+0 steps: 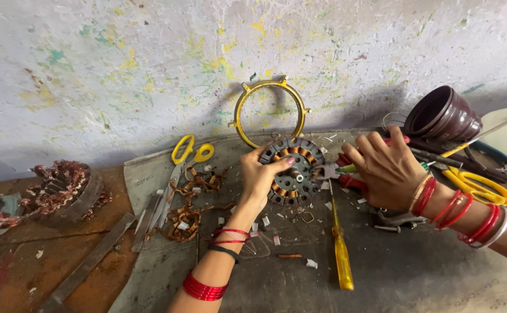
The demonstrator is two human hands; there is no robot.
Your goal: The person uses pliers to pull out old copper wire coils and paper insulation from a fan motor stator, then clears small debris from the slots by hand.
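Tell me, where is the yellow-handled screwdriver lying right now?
In the head view the yellow-handled screwdriver lies on the grey mat, right of centre, pointing up toward the round motor stator held by the left hand, below and left of the right hand.

Soft, even daylight fills the scene, bright on the paint-flecked wall [149, 64] and dimmer over the dark surface [415, 272]. The yellow ring [239, 113] throws a faint shadow on the wall up and to its right. No harsh glare shows. Wide-angle distortion bends the edges, and the corners look slightly soft; the centre is sharp.
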